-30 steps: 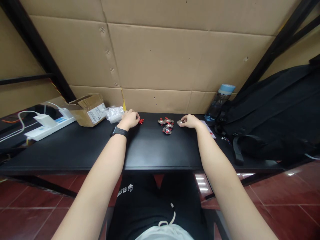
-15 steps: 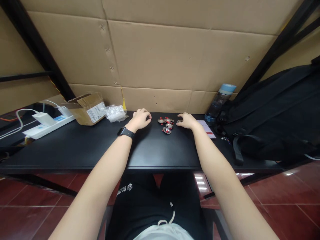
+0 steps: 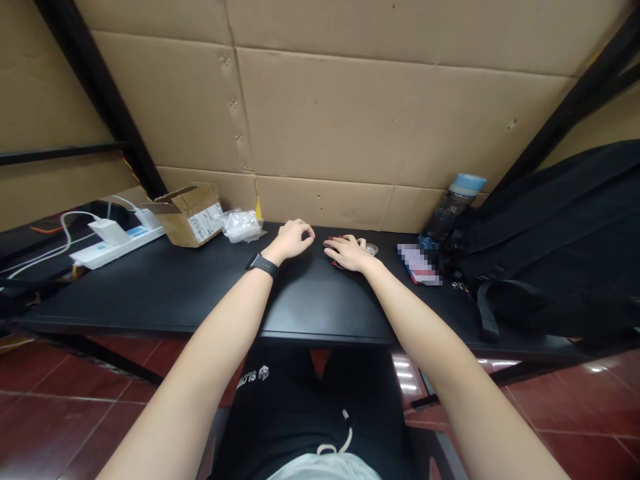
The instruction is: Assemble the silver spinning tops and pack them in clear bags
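My right hand (image 3: 350, 253) lies over a pile of small, round, silver finger cymbals with red loops, its fingers spread apart. Most of the pile is hidden beneath it, and only bits of red and metal show around the fingers. Just right of that hand, a single silver finger cymbal (image 3: 372, 249) rests on the black table (image 3: 320, 303). My left hand (image 3: 295, 240), with a black watch (image 3: 263, 264) on its wrist, sits to the left of the pile. Its fingers are loosely curved, the thumb is apart, and nothing shows in its grasp.
On the left are a white power strip (image 3: 117, 247) with plugs, an opened cardboard box (image 3: 187, 217) and clear plastic packaging (image 3: 243, 225). To the right are a phone (image 3: 419, 265), a blue-capped bottle (image 3: 450, 207) and a black backpack (image 3: 555, 247). Cardboard (image 3: 350, 127) walls the back.
My right hand has moved left from a lone cymbal onto the pile, covering it. That cymbal now lies uncovered at its right. The left hand stays much the same; the view has shifted slightly.
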Motion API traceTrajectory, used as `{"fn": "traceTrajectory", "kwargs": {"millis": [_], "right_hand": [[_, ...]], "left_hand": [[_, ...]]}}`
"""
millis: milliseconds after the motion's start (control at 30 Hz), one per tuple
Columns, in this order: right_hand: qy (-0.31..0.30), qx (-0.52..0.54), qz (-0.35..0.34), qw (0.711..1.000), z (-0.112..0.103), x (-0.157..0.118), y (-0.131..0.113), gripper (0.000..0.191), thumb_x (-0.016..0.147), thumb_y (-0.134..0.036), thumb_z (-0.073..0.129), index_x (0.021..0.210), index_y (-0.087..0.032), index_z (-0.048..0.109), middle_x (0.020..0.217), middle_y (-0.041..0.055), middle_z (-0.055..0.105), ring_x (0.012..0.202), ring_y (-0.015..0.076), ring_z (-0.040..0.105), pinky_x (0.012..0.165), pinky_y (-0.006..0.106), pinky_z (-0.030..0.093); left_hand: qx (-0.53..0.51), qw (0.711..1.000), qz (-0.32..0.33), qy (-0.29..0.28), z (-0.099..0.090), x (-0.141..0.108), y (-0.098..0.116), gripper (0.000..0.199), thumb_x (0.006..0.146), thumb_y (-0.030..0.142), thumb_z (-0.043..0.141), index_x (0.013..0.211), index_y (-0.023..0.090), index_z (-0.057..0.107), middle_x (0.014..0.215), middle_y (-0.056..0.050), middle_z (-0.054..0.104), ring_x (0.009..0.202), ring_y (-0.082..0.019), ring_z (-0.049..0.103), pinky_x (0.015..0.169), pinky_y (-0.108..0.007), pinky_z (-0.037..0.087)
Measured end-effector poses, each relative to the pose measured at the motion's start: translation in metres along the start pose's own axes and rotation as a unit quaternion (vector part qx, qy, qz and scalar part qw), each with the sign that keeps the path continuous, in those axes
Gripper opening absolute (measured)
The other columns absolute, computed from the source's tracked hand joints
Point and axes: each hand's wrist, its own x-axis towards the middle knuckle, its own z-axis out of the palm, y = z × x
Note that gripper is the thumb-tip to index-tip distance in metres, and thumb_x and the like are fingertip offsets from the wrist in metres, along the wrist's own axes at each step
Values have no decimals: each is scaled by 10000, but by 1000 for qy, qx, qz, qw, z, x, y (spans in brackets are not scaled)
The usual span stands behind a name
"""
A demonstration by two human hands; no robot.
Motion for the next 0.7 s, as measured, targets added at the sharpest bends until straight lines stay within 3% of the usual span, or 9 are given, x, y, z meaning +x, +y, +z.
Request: {"fn": "traceTrajectory", "kwargs": {"millis": [233,367,500,700], "right_hand": [[21,8,7,1000,-5,-1,-4,501,1033,-574,418,1421,-339,632,1565,89,539,1352,398,443,1036,657,364],[81,97,7,992,-7,3,4,479,982,-297,496,1443,-329,620,1519,74,581,1347,345,494,1065,582,418],[129,244,-37,961,-9,7,9,670,823,-60,488,1453,-244,623,1444,86,636,1299,249,579,1133,458,440],[124,376,-21,918,-8,7,-1,698,771,-29,503,1415,-251,656,1428,59,654,1206,217,644,1102,437,495]], "left_hand": [[-2,1000,-2,2,1,0,-2,166,915,331,622,954,249,761,1137,-76,694,1133,-280,614,1052,-441,463],[-1,1000,-9,9,3,0,-4,170,920,310,619,953,248,774,1126,-75,706,1119,-279,625,1051,-445,467],[-31,999,-15,19,8,0,1,180,923,322,638,997,249,786,1166,-71,712,1140,-273,627,1056,-437,471],[-77,994,-27,71,18,-1,23,191,916,348,679,1047,254,782,1184,-63,703,1175,-276,614,1065,-443,464]]}}
